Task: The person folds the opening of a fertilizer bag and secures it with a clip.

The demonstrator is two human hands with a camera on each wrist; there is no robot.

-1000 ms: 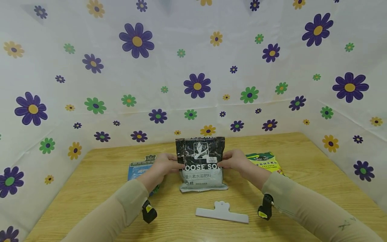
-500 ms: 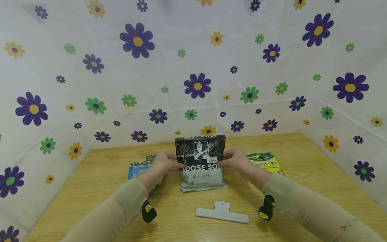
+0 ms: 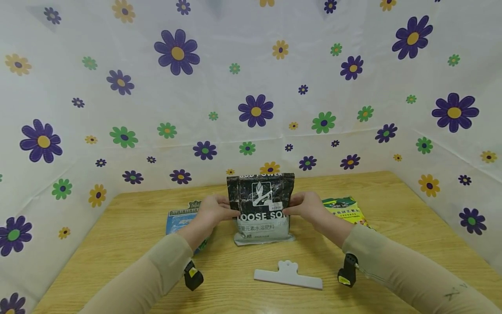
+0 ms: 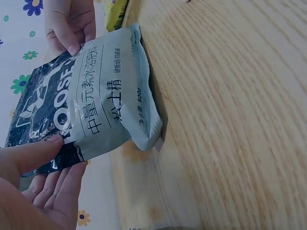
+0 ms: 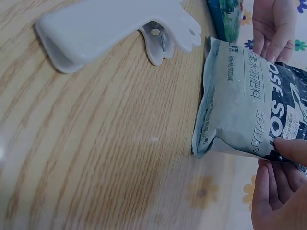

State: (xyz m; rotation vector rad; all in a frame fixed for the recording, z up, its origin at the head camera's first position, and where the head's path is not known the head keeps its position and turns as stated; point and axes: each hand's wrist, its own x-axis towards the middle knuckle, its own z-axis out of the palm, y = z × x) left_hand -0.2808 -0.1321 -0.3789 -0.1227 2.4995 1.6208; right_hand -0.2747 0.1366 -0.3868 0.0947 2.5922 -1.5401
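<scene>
A black and pale grey fertilizer bag [image 3: 260,213] stands upright between my two hands, its printed front facing me. My left hand [image 3: 213,212] grips its left side, thumb on the front and fingers behind, as the left wrist view shows. On the opposite side my right hand [image 3: 307,208] holds the bag the same way; in the right wrist view the thumb lies on the front of the bag [image 5: 240,100]. The bag's bottom seam is close over the wooden table. In front of it lies a white sealing clip [image 3: 288,275].
A blue packet [image 3: 180,220] lies on the table [image 3: 117,244] behind my left wrist, partly hidden by it. To the right, a yellow and green packet [image 3: 345,210] is partly covered by my right forearm. A flower-printed cloth [image 3: 219,87] hangs around the back and sides.
Both hands have raised the bag slightly, and its top edge has come up with more of the top lettering showing. The clip and the two packets have stayed where they were.
</scene>
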